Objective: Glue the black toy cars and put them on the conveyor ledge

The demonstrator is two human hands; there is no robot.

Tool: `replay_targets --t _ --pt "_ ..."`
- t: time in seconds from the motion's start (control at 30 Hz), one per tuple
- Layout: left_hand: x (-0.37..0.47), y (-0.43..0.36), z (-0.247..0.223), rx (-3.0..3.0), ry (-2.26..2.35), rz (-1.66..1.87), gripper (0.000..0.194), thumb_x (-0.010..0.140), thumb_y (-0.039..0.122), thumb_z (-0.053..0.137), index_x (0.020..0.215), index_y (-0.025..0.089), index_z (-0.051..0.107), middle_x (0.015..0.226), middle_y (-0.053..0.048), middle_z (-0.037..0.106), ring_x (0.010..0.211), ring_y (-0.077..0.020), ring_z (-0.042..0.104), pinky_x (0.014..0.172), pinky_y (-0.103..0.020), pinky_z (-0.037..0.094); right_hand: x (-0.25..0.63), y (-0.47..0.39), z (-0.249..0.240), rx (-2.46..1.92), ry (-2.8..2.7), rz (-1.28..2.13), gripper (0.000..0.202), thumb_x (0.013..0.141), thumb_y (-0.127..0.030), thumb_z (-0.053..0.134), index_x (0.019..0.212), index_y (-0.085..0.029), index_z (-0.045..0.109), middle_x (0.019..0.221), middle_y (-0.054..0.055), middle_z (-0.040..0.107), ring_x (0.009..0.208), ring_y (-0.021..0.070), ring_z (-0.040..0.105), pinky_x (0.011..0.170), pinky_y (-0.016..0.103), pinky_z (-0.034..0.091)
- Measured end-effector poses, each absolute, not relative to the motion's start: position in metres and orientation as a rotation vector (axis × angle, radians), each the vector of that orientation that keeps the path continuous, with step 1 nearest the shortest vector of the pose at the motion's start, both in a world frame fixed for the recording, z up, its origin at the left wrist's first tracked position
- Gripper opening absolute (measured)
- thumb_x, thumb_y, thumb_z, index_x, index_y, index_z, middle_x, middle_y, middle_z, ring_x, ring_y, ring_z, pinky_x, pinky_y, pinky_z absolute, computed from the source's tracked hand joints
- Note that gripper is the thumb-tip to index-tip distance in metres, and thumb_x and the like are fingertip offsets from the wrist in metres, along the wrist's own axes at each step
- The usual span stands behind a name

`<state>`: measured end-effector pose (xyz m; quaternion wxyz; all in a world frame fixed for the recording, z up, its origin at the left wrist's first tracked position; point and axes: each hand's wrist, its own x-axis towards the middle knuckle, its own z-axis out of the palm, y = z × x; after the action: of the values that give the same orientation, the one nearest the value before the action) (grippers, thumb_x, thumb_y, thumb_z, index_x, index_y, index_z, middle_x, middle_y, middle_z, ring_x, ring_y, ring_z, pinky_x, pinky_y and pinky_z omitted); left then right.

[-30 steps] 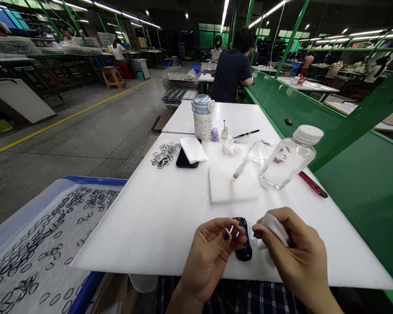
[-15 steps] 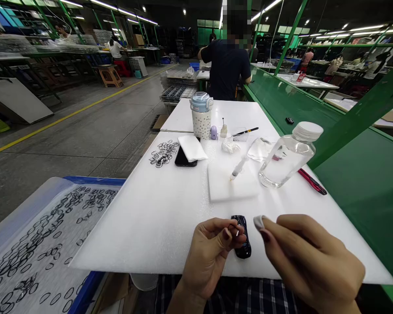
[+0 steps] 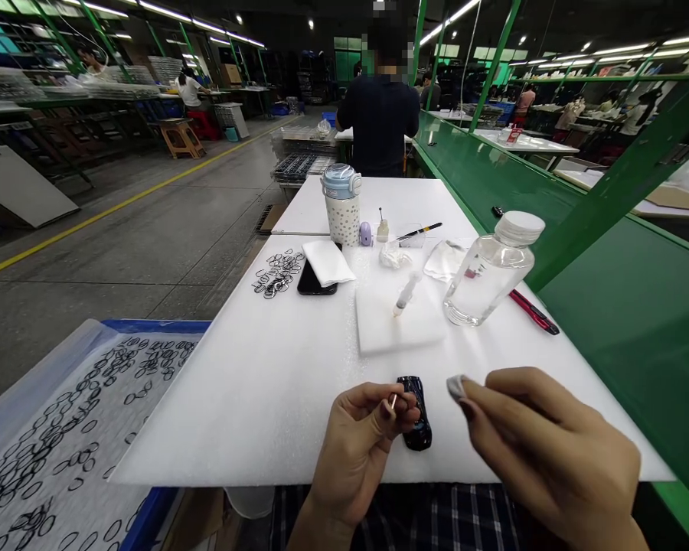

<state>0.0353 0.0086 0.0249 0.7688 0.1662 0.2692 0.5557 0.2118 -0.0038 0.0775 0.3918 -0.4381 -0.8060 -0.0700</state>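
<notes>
My left hand (image 3: 353,440) is closed in a pinch near the front of the white table, holding a small thin shiny piece (image 3: 393,400) between thumb and fingers. Its full shape is hidden by the fingers. Just behind those fingertips a glossy black car-shaped piece (image 3: 418,421) lies on the table, partly covered by the hand. To the right, my right hand (image 3: 551,436) is raised apart from the left, thumb and index finger together. They pinch a small white piece of cloth or tissue (image 3: 455,386), which wraps over the index fingertip.
A foam pad (image 3: 379,337) bears a syringe (image 3: 405,297). Around it stand a clear bottle (image 3: 488,279), red cutter (image 3: 533,312), crumpled tissue (image 3: 394,255), phone (image 3: 315,285), black rings (image 3: 279,272) and dotted cup (image 3: 342,218). A blue-edged tray (image 3: 149,325) holds more rings. One person sits ahead.
The view has shifted slightly, so table things appear further left. The shiny piece in my left fingers has turned a little. My right hand keeps its pinch.
</notes>
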Motion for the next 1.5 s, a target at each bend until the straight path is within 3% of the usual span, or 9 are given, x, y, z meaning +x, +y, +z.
replay_targets --t 0.17,0.3,0.4,0.6,0.77,0.97,1.5 --pt "0.03 0.005 0.03 0.471 0.616 1.123 0.017 0.068 0.025 0.084 0.083 0.019 0.077 0.08 -0.003 0.074 0.071 -0.0097 0.068 0.069 -0.014 0.055 0.214 -0.012 0.05 -1.257 -1.769 0.175 0.014 0.087 -0.013 0.059 0.098 -0.019 0.067 0.082 0.003 0.057 0.051 0.0052 0.043 0.042 0.022 0.033" --pt "0.021 0.0 0.037 1.052 1.038 1.102 0.012 0.073 0.024 0.08 0.083 0.02 0.078 0.082 -0.006 0.074 0.078 -0.0162 0.069 0.075 -0.022 0.056 0.207 -0.018 0.025 -1.307 -1.664 0.472 0.011 0.09 -0.018 0.058 0.093 -0.018 0.068 0.078 0.003 0.056 0.059 0.0089 0.049 0.046 0.023 0.035" --pt "0.018 -0.001 0.036 1.62 1.302 1.167 0.012 0.076 0.02 0.075 0.087 0.021 0.078 0.084 -0.006 0.073 0.078 -0.0186 0.068 0.073 -0.026 0.055 0.203 -0.018 0.02 -1.325 -1.665 0.506 0.013 0.091 -0.019 0.056 0.094 -0.018 0.069 0.077 0.003 0.056 0.056 0.0078 0.047 0.045 0.022 0.033" --pt "0.025 -0.001 0.02 2.04 1.206 1.121 0.021 0.081 0.016 0.068 0.1 0.02 0.075 0.085 -0.007 0.069 0.08 -0.0172 0.065 0.074 -0.024 0.052 0.203 -0.014 0.022 -1.379 -1.7 0.574 0.013 0.092 -0.022 0.054 0.092 -0.018 0.067 0.079 0.003 0.057 0.059 0.009 0.051 0.052 0.023 0.04" --pt "0.025 0.001 0.02 2.057 1.296 1.022 0.025 0.082 0.021 0.068 0.106 0.017 0.072 0.096 -0.007 0.066 0.088 -0.0167 0.065 0.081 -0.023 0.052 0.207 -0.014 0.02 -1.397 -1.815 0.683 0.013 0.092 -0.023 0.054 0.097 -0.02 0.066 0.083 0.003 0.057 0.068 0.0103 0.056 0.06 0.023 0.043" --pt "0.021 0.0 0.023 1.951 1.4 1.013 0.025 0.081 0.025 0.068 0.106 0.022 0.072 0.118 -0.008 0.065 0.104 -0.0215 0.063 0.093 -0.03 0.051 0.207 -0.013 0.02 -1.459 -1.822 0.714 0.013 0.093 -0.026 0.054 0.096 -0.021 0.066 0.083 0.001 0.056 0.065 0.0097 0.053 0.058 0.024 0.04" --pt "0.022 0.002 0.024 1.933 1.392 0.918 0.028 0.082 0.018 0.063 0.108 0.027 0.068 0.121 -0.002 0.064 0.111 -0.0205 0.061 0.095 -0.041 0.053 0.203 -0.014 0.02 -1.498 -1.789 0.677 0.009 0.091 -0.027 0.057 0.09 -0.022 0.065 0.079 -0.002 0.055 0.06 0.0072 0.049 0.054 0.022 0.036"
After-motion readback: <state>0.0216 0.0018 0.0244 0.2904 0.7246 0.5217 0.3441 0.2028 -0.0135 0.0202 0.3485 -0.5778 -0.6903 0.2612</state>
